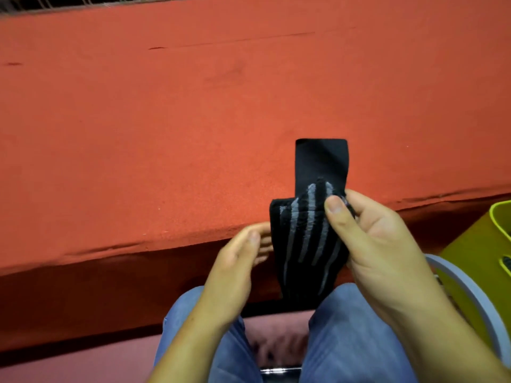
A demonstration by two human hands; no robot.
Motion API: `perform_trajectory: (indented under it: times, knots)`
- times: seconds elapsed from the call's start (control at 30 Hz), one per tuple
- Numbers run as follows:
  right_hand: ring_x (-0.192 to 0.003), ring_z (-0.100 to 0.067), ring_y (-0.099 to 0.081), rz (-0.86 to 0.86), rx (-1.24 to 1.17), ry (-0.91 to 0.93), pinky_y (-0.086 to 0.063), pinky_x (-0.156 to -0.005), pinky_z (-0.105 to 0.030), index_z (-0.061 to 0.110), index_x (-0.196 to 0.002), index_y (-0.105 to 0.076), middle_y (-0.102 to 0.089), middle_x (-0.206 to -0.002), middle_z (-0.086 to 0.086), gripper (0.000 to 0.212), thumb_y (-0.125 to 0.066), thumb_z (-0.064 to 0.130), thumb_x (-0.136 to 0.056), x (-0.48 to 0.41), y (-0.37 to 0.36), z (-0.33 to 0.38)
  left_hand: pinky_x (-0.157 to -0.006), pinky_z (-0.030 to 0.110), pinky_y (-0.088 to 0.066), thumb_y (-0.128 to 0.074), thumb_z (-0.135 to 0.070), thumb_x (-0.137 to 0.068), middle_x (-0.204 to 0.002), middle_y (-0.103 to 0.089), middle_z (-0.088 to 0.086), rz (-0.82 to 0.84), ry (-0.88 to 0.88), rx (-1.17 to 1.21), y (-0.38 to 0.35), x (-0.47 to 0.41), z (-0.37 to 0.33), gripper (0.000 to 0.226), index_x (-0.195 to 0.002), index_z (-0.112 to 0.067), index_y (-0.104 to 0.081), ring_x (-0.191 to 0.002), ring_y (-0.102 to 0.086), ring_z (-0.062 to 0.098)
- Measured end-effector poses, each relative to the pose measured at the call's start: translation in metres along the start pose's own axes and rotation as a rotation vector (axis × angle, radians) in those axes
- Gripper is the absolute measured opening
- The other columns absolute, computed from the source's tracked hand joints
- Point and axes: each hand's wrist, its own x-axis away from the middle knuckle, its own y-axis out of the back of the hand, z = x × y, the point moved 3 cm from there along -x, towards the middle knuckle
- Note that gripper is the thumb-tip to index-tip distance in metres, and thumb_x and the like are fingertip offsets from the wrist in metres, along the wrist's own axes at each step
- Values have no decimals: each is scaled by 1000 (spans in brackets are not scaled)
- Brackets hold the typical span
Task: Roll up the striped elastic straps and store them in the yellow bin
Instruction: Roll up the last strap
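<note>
While the person sat at the near edge of the red felt-covered table [193,134], the black elastic strap with grey stripes [307,244] was held upright in front of the body, above the lap and clear of the table top. Its plain black end stood up past the table edge, the striped length folded over just below it, and the lower part hung down between the knees in blue denim jeans [354,341].

Right hand [378,233]: clamped on the strap at its upper right corner. The thumb [336,208] pressed on the striped face at the fold, with the fingers curled round behind the fabric.

Left hand [235,261]: not gripping. Its fingers were loosely bent and lay against the strap's left edge, with the fingertips partly hidden behind the fabric. The thumb stood apart from the strap and pinched nothing.

Yellow plastic bin [475,244]: stood at the far right of the view, beside the person's right forearm and well apart from the strap. Only its left wall and part of the rim showed, the wall bearing slotted openings. No strap could be made out inside it from this angle.

A grey-blue curved rim [464,286] ran between the right forearm and the bin; what it belonged to could not be told.
</note>
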Motion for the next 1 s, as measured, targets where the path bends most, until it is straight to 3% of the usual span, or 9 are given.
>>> perform_trajectory:
  times: [0.1, 0.2, 0.3, 0.4, 0.5, 0.57, 0.77, 0.9, 1.0]
  knots:
    - [-100, -14, -78, 19, 30, 8, -57, -82, -20, 17, -113, -78, -82, -108, -3, 31, -60, 36, -96, -1, -6, 0, -100, 32, -54, -56, -69, -92, -128, -73, -3, 9, -180, 2, 0, 5, -57, 50, -123, -33, -71, -122, -67, 15]
    - [-100, -16, -78, 35, 74, 3, -58, -83, -22, 16, -114, -78, -82, -107, -4, 30, -59, 33, -97, -1, -8, 1, -92, 22, -54, -64, -44, -93, -121, -75, -9, 21, -289, -94, -2, 6, -93, 35, -123, -27, -70, -112, -70, 10]
    - [-104, -18, -77, 83, 128, -15, -60, -88, -28, 20, -112, -79, -82, -108, -5, 27, -61, 36, -100, 0, -10, -1, -85, 32, -59, -69, -35, -97, -112, -78, -1, 49, -293, -97, -6, 0, -105, 23, -118, -25, -73, -99, -73, 22]
    - [-109, -30, -75, 113, 181, -36, -60, -94, -47, 20, -113, -76, -80, -109, -12, 29, -62, 43, -102, 1, -12, -6, -76, 20, -55, -69, -31, -93, -98, -80, -5, 31, -284, -98, -6, -6, -112, 17, -103, -20, -77, -88, -70, 4]
    - [-105, -34, -74, 121, 170, -48, -53, -96, -63, 11, -111, -73, -75, -109, -23, 36, -61, 44, -100, 3, -13, -10, -73, 19, -54, -73, -28, -85, -86, -79, -7, -8, -262, -112, -7, -9, -112, 12, -91, -19, -78, -80, -69, 2]
    - [-104, -45, -70, 120, 170, -58, -49, -96, -70, 6, -109, -70, -69, -111, -31, 45, -62, 49, -97, 5, -14, -11, -71, 22, -55, -76, -28, -84, -84, -79, -4, -26, -226, -102, -8, -10, -111, 10, -87, -19, -79, -77, -69, 4]
    - [-111, -49, -65, 172, 152, -76, -51, -98, -67, 8, -114, -70, -72, -112, -27, 47, -61, 51, -97, 8, -16, -11, -57, 20, -50, -77, -27, -84, -67, -73, -2, -26, -150, -18, -11, -7, -113, 16, -72, -16, -76, -61, -64, 6]
    - [-106, -43, -72, 183, 132, -104, -53, -96, -66, 12, -112, -73, -75, -109, -23, 47, -63, 54, -94, 8, -18, -10, -57, 25, -52, -74, -20, -90, -68, -74, 5, -85, -125, 29, -10, -6, -109, 19, -72, -14, -74, -63, -66, 13]
    - [-97, -49, -71, 185, 145, -111, -52, -90, -68, 8, -106, -73, -73, -105, -30, 54, -65, 59, -90, 8, -18, -14, -60, 24, -53, -73, -24, -90, -70, -74, 3, -110, -114, 30, -11, -7, -108, 14, -79, -17, -77, -65, -67, 11]
